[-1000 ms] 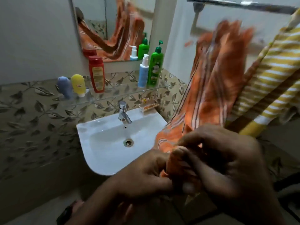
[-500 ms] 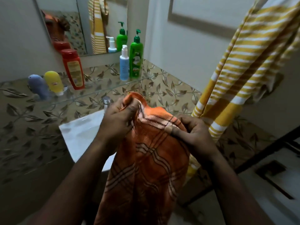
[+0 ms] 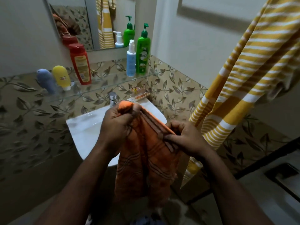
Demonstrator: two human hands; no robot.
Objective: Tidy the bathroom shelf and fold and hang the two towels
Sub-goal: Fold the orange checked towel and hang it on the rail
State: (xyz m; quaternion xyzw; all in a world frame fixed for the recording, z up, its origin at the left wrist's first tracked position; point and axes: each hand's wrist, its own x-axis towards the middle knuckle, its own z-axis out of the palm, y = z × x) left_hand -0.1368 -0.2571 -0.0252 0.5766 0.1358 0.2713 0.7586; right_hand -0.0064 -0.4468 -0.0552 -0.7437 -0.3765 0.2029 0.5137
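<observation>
An orange towel (image 3: 146, 161) with dark wavy stripes hangs doubled in front of me, above the sink. My left hand (image 3: 116, 125) pinches its upper left corner and my right hand (image 3: 185, 137) grips the top edge on the right. A yellow and white striped towel (image 3: 243, 75) hangs at the right from above the frame. On the glass shelf (image 3: 103, 83) stand a blue tube (image 3: 46, 81), a yellow tube (image 3: 62, 77), a red bottle (image 3: 79, 63), a pale blue pump bottle (image 3: 131, 60) and a green pump bottle (image 3: 143, 52).
A white sink (image 3: 86, 132) with a chrome tap (image 3: 113, 99) sits below the shelf, partly behind my hands. A soap dish (image 3: 140, 94) rests at its back corner. The mirror (image 3: 97, 21) hangs above the shelf. Leaf-patterned tiles cover the lower wall.
A second ago the orange towel hung high at the right with both hands bunched at its bottom end. It now hangs doubled from both hands, whose grips have spread slightly apart along the top edge.
</observation>
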